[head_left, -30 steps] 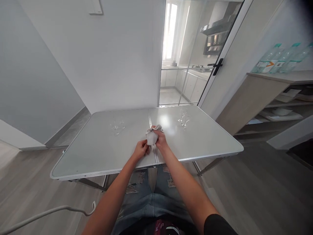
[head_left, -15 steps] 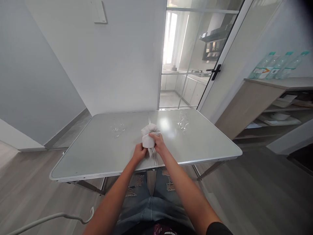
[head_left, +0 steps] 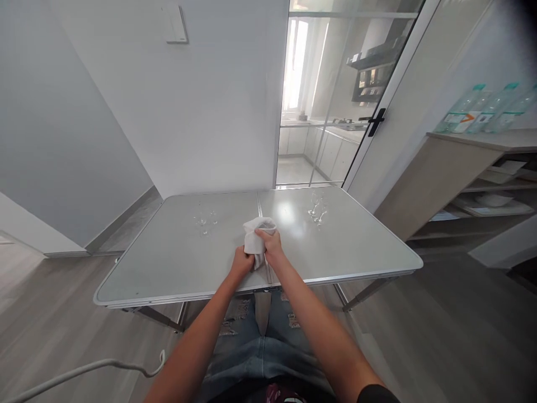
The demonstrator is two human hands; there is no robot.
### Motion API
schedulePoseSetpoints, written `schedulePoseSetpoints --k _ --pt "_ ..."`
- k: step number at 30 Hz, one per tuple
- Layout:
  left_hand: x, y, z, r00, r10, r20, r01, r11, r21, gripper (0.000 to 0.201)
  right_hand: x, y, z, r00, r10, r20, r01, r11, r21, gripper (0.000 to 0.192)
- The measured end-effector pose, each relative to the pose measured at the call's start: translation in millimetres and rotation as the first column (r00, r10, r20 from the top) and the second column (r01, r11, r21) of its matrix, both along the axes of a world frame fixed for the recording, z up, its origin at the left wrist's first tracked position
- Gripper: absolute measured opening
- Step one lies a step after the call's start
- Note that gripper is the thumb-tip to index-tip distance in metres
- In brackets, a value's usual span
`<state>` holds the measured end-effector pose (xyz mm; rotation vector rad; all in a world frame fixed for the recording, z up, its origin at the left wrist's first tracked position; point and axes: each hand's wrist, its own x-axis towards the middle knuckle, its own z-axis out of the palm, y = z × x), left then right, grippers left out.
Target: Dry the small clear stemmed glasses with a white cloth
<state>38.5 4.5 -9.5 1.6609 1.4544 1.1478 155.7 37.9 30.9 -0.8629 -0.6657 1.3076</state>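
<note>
Both hands are up over the middle of the folding table — the left hand curled shut around the lower end of a white cloth, the right hand closed over its upper part, fingers pressed into the fabric. The cloth is bunched around something; its top forms an open ring, but what sits inside is hidden, so I can't say what it wraps. It hangs just above the table's centre seam, close to the near edge. To the left on the tabletop, a small cluster of clear glasses, too faint to count, and whether they hold anything I cannot tell. To the right, another group of clear glasses, standing well apart from the hands. Between the two clusters the surface is bare and glossy, and the near strip along the metal rim is open on both sides of the forearms. On the far right, a wooden shelf unit carries a row of clear bottles with teal caps; their labels show an orange mark, but the writing is too small to read. Behind the table, a glass door with a black handle stands against a bright kitchen. A white cable trails across the wooden floor at lower left — well clear of the table legs.
</note>
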Motion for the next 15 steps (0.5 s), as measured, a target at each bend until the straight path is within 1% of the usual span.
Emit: schedulePoseSetpoints --k 1,2,3,4,5,6,7,8,9,10,11,13,14,15 --pt "1.3 -0.5 -0.7 0.995 0.045 -0.089 -0.038 0.996 0.075 0.018 -6.6 -1.2 2.9 0.990 -0.134 0.042 0.136 0.989 -0.049 0.045" --pt "2.6 -1.5 -1.2 0.984 0.081 -0.158 -0.059 0.989 0.137 0.015 -12.1 -2.7 5.1 0.964 -0.252 0.089 0.259 0.962 -0.086 0.047" --pt "3.5 -2.5 -1.8 0.973 0.103 -0.207 -0.066 0.982 0.178 0.012 -16.3 -4.4 6.9 0.931 -0.340 0.133 0.354 0.929 -0.103 0.048" --pt "4.1 -3.5 -2.3 0.966 0.112 -0.233 -0.065 0.978 0.199 0.010 -18.8 -5.9 8.4 0.905 -0.391 0.166 0.411 0.906 -0.105 0.049" --pt "4.1 -4.2 -2.8 0.965 0.111 -0.237 -0.063 0.978 0.200 0.010 -19.5 -7.2 9.9 0.897 -0.403 0.182 0.424 0.901 -0.095 0.048" --pt "3.5 -4.5 -3.3 0.971 0.103 -0.216 -0.063 0.981 0.186 0.010 -18.4 -7.9 11.4 0.907 -0.380 0.179 0.399 0.914 -0.080 0.048" --pt "2.4 -4.5 -3.7 0.982 0.084 -0.170 -0.058 0.987 0.153 0.012 -15.6 -8.0 12.8 0.932 -0.323 0.162 0.337 0.939 -0.067 0.047" --pt "1.1 -4.3 -4.0 0.994 0.051 -0.101 -0.041 0.994 0.098 0.015 -11.3 -7.3 14.1 0.963 -0.234 0.134 0.242 0.969 -0.050 0.045" --pt "-0.3 -4.0 -3.9 1.000 0.010 -0.009 -0.010 1.000 0.029 0.018 -5.7 -6.0 15.1 0.988 -0.120 0.099 0.123 0.992 -0.028 0.044" --pt "-1.6 -4.0 -3.5 0.994 -0.034 0.099 0.039 0.998 -0.047 0.020 0.8 -4.3 15.5 0.998 0.004 0.066 -0.004 1.000 -0.002 0.043" --pt "-2.6 -4.2 -2.6 0.974 -0.074 0.216 0.100 0.988 -0.116 0.022 7.7 -2.3 15.1 0.991 0.125 0.041 -0.126 0.992 0.021 0.042" --pt "-3.9 -5.7 0.8 0.893 -0.145 0.426 0.249 0.948 -0.199 0.024 21.0 1.6 11.6 0.944 0.330 0.012 -0.330 0.943 0.043 0.041" --pt "-4.5 -6.8 3.3 0.845 -0.176 0.505 0.319 0.924 -0.212 0.027 26.5 2.8 8.4 0.917 0.399 0.000 -0.399 0.916 0.042 0.041" --pt "-5.3 -8.1 6.0 0.799 -0.203 0.566 0.380 0.900 -0.214 0.031 31.1 3.2 4.4 0.898 0.441 -0.011 -0.440 0.897 0.041 0.043"
